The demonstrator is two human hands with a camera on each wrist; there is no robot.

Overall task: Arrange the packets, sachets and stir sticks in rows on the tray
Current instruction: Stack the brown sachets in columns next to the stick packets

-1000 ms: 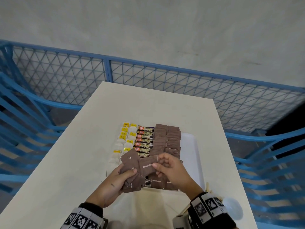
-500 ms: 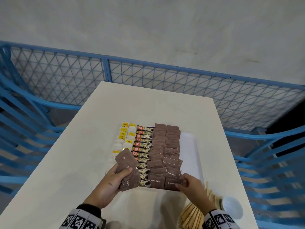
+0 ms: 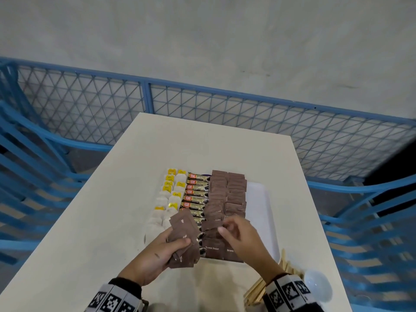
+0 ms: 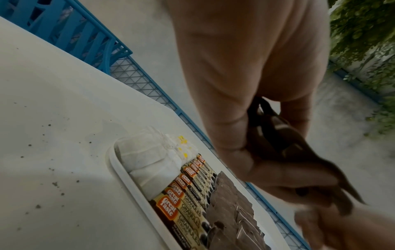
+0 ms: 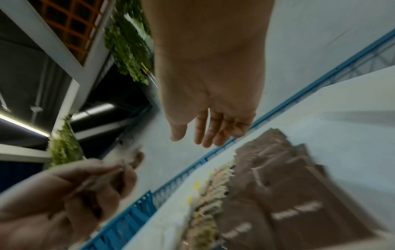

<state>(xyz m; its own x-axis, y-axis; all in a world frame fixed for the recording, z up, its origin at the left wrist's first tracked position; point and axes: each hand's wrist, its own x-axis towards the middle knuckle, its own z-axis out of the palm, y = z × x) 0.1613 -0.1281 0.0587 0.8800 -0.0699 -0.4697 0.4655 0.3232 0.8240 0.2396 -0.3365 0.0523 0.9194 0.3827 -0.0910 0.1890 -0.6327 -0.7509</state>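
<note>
A white tray [image 3: 261, 199] carries rows of tea bags [image 3: 171, 194] with yellow tags, coffee sticks [image 3: 198, 194] and brown sugar packets [image 3: 227, 194]. My left hand [image 3: 173, 244] grips a fanned stack of brown sugar packets [image 3: 183, 228] just above the tray's near left part; the left wrist view shows the same stack [image 4: 299, 152] pinched under the thumb. My right hand [image 3: 227, 228] hovers over the near end of the brown rows, beside the stack, its fingers relaxed and empty [image 5: 203, 137]. A bundle of wooden stir sticks [image 3: 283, 266] lies on the table under my right wrist.
The tray sits on a white table [image 3: 112, 210] ringed by a blue mesh fence [image 3: 225, 109]. A white round dish [image 3: 317, 287] rests at the table's near right corner. The tray's right strip holds nothing.
My right hand left the near end of the right brown row, where it had set a packet, and moved up and left toward the stack. The left hand kept its stack.
</note>
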